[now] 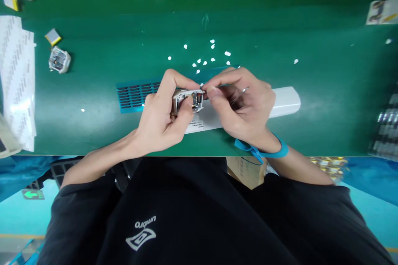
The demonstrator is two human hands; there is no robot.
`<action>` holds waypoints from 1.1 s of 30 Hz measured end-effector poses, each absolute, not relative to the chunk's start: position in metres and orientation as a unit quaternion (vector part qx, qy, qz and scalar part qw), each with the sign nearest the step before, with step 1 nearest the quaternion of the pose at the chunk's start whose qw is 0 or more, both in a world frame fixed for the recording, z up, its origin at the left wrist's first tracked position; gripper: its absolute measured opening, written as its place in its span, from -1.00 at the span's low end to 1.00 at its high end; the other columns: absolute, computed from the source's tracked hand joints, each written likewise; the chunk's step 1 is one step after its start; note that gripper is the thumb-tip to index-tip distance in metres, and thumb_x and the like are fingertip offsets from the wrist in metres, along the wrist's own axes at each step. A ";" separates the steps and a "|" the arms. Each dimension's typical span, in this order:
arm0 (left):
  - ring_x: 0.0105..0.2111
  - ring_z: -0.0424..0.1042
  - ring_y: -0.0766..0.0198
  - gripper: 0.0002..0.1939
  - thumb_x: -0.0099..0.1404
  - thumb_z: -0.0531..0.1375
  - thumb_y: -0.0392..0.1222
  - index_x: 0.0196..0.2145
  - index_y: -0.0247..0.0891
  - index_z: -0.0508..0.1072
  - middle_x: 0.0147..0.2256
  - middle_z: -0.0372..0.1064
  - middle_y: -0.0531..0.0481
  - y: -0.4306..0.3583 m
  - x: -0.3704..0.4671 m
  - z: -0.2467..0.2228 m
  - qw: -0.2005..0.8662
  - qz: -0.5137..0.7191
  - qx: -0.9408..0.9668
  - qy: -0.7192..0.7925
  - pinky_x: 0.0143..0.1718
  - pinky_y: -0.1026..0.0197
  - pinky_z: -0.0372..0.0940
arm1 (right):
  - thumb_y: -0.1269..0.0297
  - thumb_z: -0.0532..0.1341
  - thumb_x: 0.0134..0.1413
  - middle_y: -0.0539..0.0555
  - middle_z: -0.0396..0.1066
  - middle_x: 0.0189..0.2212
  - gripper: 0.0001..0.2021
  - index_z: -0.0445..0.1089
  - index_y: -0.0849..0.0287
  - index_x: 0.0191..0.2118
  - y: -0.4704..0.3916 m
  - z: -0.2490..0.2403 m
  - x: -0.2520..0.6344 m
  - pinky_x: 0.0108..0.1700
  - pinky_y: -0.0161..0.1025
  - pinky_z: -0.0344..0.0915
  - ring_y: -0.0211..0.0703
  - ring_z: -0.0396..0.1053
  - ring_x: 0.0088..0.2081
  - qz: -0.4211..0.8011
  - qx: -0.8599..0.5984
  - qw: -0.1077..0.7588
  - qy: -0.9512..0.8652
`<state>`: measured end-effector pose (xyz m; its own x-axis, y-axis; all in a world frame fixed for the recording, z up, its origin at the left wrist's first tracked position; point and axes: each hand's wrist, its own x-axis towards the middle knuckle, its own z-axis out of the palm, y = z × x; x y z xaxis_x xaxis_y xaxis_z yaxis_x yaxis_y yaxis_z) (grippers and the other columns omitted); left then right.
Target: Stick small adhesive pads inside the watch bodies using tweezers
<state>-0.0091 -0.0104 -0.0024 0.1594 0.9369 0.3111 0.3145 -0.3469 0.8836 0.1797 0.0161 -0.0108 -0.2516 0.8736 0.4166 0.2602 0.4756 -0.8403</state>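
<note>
My left hand (164, 120) grips a small white device housing (197, 102), its open side showing a circuit board and fine wires. The thumb presses inside it. At the housing's upper right edge, my right hand (244, 105) is closed in a pinch. What lies between those fingertips is too small to make out; a thin shiny tip (246, 89) pokes out near the curled fingers. Below both hands lies a long white piece (285, 101) with print on its left part. Beside the left hand is a blue slotted tray (133, 96), partly covered by the fingers.
Several small white round stickers (212, 59) are scattered beyond the hands on the green mat (326, 91). Open housings with flat batteries lie around, such as the left one (59, 60) with its battery (53, 37). Printed sheets (18, 83) lie at the left edge.
</note>
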 end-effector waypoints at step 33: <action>-0.68 0.22 0.45 -0.89 0.53 0.17 -0.25 -0.05 -0.12 0.30 -0.41 0.37 0.14 -0.008 -0.010 0.000 0.314 0.423 0.709 0.468 -0.65 0.25 0.03 | 0.54 0.24 0.37 0.06 0.70 -0.07 -0.76 0.52 0.16 0.04 0.016 -0.011 0.191 -0.43 -0.31 0.42 -0.22 0.66 -0.25 0.002 -0.318 0.333 -0.888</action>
<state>-0.0101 -0.0077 -0.0005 0.2035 0.9299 0.3063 0.3981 -0.3644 0.8419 0.1911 0.0163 -0.0109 -0.5760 0.5667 0.5891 0.5638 0.7972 -0.2156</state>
